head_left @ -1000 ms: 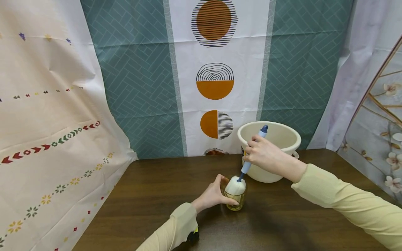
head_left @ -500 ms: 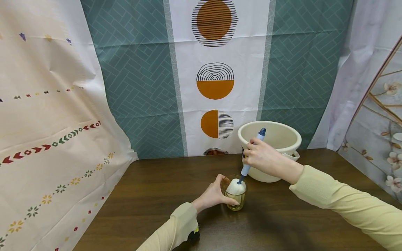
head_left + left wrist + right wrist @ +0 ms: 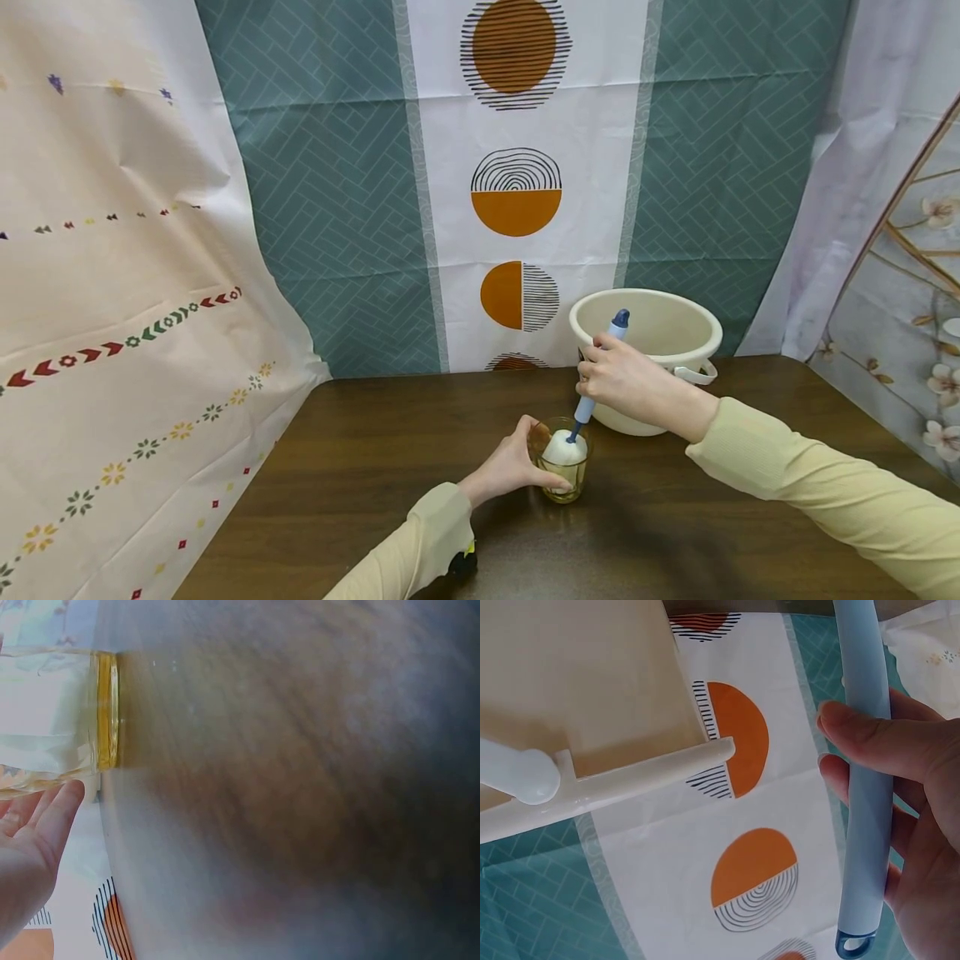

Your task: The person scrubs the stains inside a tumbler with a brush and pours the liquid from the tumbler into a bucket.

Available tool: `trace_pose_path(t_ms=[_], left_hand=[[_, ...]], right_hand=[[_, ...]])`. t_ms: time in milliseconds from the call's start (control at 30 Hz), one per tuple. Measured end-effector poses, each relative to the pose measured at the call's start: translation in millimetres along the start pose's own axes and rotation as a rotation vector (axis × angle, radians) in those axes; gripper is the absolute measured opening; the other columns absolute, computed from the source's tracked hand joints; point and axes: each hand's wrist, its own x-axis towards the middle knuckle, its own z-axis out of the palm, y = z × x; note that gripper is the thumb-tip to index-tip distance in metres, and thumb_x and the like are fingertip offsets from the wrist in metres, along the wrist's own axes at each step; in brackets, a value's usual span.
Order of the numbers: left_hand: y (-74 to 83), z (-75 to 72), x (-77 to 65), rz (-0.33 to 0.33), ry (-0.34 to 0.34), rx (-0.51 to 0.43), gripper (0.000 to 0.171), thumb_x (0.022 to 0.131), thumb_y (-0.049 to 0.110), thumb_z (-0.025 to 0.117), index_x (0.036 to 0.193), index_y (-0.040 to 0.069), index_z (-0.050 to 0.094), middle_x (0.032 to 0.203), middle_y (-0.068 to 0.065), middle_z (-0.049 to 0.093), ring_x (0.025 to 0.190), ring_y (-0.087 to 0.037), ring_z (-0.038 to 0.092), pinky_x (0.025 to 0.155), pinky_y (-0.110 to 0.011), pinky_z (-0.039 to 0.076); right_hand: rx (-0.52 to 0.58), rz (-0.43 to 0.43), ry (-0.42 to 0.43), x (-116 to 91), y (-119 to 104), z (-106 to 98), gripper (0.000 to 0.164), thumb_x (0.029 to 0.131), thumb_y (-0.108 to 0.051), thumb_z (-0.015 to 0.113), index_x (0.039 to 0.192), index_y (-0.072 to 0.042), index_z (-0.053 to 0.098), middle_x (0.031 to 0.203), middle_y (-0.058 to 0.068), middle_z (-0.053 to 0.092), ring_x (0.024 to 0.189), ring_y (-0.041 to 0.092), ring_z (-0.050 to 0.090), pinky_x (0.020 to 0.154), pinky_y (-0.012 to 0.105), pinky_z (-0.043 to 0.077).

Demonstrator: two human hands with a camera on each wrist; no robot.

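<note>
In the head view, my left hand (image 3: 513, 467) grips an amber drinking glass (image 3: 573, 492) from its left side, thumb in front. The glass stands upright on the table. A white sponge head sits inside it, on the end of a cup brush (image 3: 562, 452) with a pale blue handle. My right hand (image 3: 637, 385) holds that handle, which leans up and to the right. In the right wrist view, thumb and fingers wrap around the handle (image 3: 866, 825). The left wrist view has the glass (image 3: 109, 712) at its left edge with fingers (image 3: 60, 817) against it.
A cream bucket (image 3: 675, 329) with a side handle stands just behind the right hand. The brown wooden table (image 3: 375, 467) ends at hanging cloths on the back and sides. A small black and yellow thing (image 3: 465, 560) shows beside the left sleeve.
My right hand has moved slightly down and left with the brush, and the sponge head sits a little deeper in the glass. The left hand keeps its place on the glass.
</note>
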Motion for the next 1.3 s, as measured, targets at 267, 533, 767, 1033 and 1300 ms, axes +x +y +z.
trace_pose_path(t_ms=[267, 533, 767, 1033, 1300], left_hand=[[-13.4, 3.4, 6.7, -0.004, 0.004, 0.042, 0.068, 0.042, 0.042, 0.063, 0.094, 0.015, 0.029, 0.085, 0.006, 0.041, 0.071, -0.006, 0.041, 0.056, -0.022, 0.034], [-2.8, 0.4, 1.7, -0.004, -0.008, 0.003, 0.066, 0.044, 0.038, 0.064, 0.094, 0.012, 0.029, 0.085, 0.004, 0.041, 0.072, -0.007, 0.040, 0.056, -0.022, 0.033], [8.8, -2.0, -3.9, 0.027, -0.006, -0.030, 0.064, 0.047, 0.031, 0.065, 0.094, 0.008, 0.029, 0.085, 0.001, 0.041, 0.072, -0.009, 0.041, 0.055, -0.023, 0.033], [-12.3, 4.7, 4.8, 0.010, -0.004, 0.007, 0.067, 0.044, 0.038, 0.065, 0.094, 0.013, 0.028, 0.086, 0.002, 0.041, 0.073, -0.010, 0.041, 0.055, -0.023, 0.034], [-16.4, 5.2, 5.5, 0.017, 0.015, 0.030, 0.067, 0.042, 0.040, 0.064, 0.094, 0.015, 0.029, 0.084, 0.005, 0.042, 0.070, -0.003, 0.041, 0.056, -0.022, 0.034]], right_hand=[[-0.015, 0.001, 0.002, -1, -1, -1, 0.017, 0.055, -0.010, 0.060, 0.067, -0.020, 0.057, 0.062, 0.001, 0.049, 0.066, 0.022, 0.039, 0.062, 0.033, 0.025], [-0.015, -0.006, -0.005, -2, -1, 0, 0.016, 0.056, -0.010, 0.059, 0.068, -0.020, 0.057, 0.063, 0.000, 0.049, 0.064, 0.021, 0.039, 0.062, 0.033, 0.025], [-0.005, -0.010, 0.007, -3, -1, 2, 0.015, 0.056, -0.011, 0.058, 0.068, -0.020, 0.057, 0.063, -0.001, 0.049, 0.063, 0.020, 0.038, 0.061, 0.032, 0.025], [0.009, -0.022, 0.009, -3, 0, 0, 0.015, 0.055, -0.011, 0.059, 0.067, -0.020, 0.057, 0.063, -0.001, 0.049, 0.062, 0.020, 0.038, 0.059, 0.031, 0.025], [0.018, -0.004, 0.032, -5, 4, -2, 0.018, 0.053, -0.009, 0.061, 0.067, -0.020, 0.056, 0.063, -0.001, 0.049, 0.061, 0.019, 0.039, 0.057, 0.030, 0.026]])
